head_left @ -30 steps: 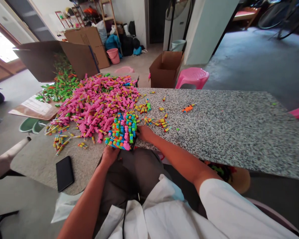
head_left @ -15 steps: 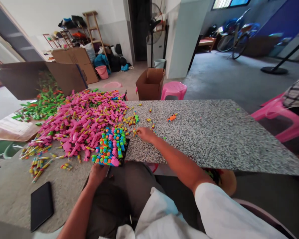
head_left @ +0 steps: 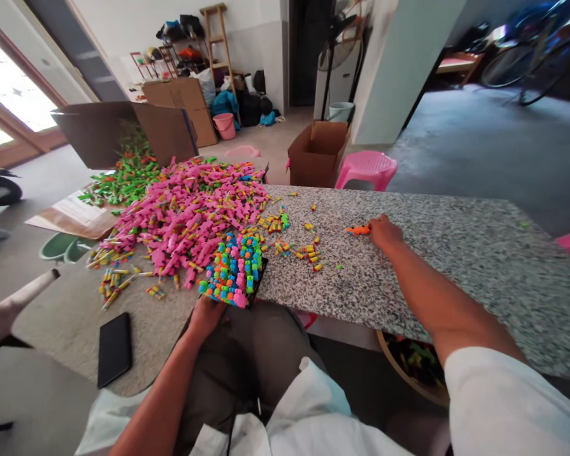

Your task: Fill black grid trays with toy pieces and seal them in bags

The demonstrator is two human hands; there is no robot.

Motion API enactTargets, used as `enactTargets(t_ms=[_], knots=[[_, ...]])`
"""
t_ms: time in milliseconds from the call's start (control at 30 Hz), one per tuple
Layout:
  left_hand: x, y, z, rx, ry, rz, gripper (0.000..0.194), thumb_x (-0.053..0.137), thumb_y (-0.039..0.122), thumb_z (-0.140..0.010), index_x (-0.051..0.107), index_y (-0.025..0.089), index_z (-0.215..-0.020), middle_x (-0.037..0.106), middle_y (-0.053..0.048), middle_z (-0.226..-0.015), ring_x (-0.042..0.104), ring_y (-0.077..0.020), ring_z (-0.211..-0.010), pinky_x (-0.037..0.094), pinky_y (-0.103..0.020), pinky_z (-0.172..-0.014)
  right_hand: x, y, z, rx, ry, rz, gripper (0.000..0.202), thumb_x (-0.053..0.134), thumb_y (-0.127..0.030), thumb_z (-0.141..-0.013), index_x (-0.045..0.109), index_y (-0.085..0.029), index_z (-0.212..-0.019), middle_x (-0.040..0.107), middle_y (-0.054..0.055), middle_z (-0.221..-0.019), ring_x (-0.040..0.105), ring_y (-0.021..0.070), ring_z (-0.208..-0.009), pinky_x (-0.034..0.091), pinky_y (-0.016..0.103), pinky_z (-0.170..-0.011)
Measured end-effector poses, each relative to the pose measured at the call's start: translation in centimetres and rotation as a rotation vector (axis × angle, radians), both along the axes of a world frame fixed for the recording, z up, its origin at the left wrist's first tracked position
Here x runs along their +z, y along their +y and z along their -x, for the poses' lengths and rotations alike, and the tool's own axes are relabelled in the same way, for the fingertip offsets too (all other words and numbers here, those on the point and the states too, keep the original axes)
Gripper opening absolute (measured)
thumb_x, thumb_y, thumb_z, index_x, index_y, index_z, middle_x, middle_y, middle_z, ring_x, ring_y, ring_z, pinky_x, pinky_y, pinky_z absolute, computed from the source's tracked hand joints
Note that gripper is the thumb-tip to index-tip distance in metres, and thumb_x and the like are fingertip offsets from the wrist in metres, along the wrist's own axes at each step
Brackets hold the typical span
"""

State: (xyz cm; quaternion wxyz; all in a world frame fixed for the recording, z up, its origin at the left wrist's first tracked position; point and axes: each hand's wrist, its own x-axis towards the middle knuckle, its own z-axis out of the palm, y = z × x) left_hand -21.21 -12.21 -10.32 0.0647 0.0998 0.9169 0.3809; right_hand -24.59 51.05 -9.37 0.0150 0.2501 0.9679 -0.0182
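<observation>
My left hand (head_left: pixel 209 316) is closed on the near edge of a dark tray packed with small blue, green, pink and orange pieces (head_left: pixel 235 269), held at the table edge. My right hand (head_left: pixel 384 233) reaches out over the speckled tabletop, fingers closed at the right end of an orange piece (head_left: pixel 359 230). Small yellow and red pieces (head_left: pixel 310 253) lie scattered right of the tray. Behind and left of it rises a big heap of pink pieces (head_left: pixel 185 209), with green pieces (head_left: pixel 128 177) beyond.
A black phone (head_left: pixel 114 349) lies on the left table part. An open cardboard box (head_left: pixel 320 152) and a pink stool (head_left: pixel 368 168) stand beyond the speckled table (head_left: pixel 437 253). Below its near edge is a round container (head_left: pixel 413 364). A pink bucket (head_left: pixel 225 126) stands farther back.
My right hand has moved right, from the small yellow pieces to the orange piece. More yellow and red pieces lie right of the tray. The whole view has shifted left.
</observation>
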Motion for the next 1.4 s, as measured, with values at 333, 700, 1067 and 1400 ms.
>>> enactTargets(t_ms=[333, 700, 1067, 1400], knots=[[-0.5, -0.1, 0.0, 0.049, -0.009, 0.102, 0.04, 0.061, 0.045, -0.086, 0.078, 0.019, -0.112, 0.082, -0.007, -0.106, 0.075, -0.0284, -0.102, 0.06, -0.036, -0.087, 0.1, -17.2, -1.3, 0.179, 0.403, 0.621, 0.024, 0.061, -0.029, -0.099, 0.072, -0.015, -0.115, 0.075, 0.01, -0.107, 0.069, 0.0205, -0.096, 0.052, 0.031, -0.089], [-0.2, 0.0, -0.2, 0.033, -0.009, 0.138, 0.043, 0.063, 0.044, -0.088, 0.077, 0.022, -0.122, 0.079, -0.008, -0.124, 0.072, -0.03, -0.117, 0.057, -0.037, -0.096, -2.4, -32.2, 2.3, 0.372, 0.428, 1.165, 0.008, 0.057, -0.027, -0.096, 0.062, -0.021, -0.099, 0.072, 0.0, -0.087, 0.065, 0.0169, -0.08, 0.049, 0.028, -0.074], [-0.1, 0.0, -0.2, 0.015, -0.03, 0.087, 0.041, 0.062, 0.048, -0.088, 0.079, 0.021, -0.112, 0.082, -0.006, -0.107, 0.075, -0.0273, -0.1, 0.059, -0.034, -0.088, -1.6, -32.7, 1.9, 0.558, 0.398, 0.855, 0.013, 0.059, -0.028, -0.101, 0.065, -0.018, -0.107, 0.074, 0.006, -0.102, 0.064, 0.0184, -0.089, 0.042, 0.027, -0.078], [0.9, 0.8, -0.2, 0.041, -0.002, 0.156, 0.036, 0.065, 0.042, -0.086, 0.079, 0.023, -0.112, 0.082, -0.007, -0.101, 0.076, -0.0306, -0.102, 0.06, -0.036, -0.088, -1.2, -33.4, 2.3, 0.525, 0.294, 0.707, 0.023, 0.055, -0.031, -0.105, 0.072, -0.016, -0.108, 0.076, 0.01, -0.106, 0.066, 0.0218, -0.094, 0.046, 0.03, -0.083]])
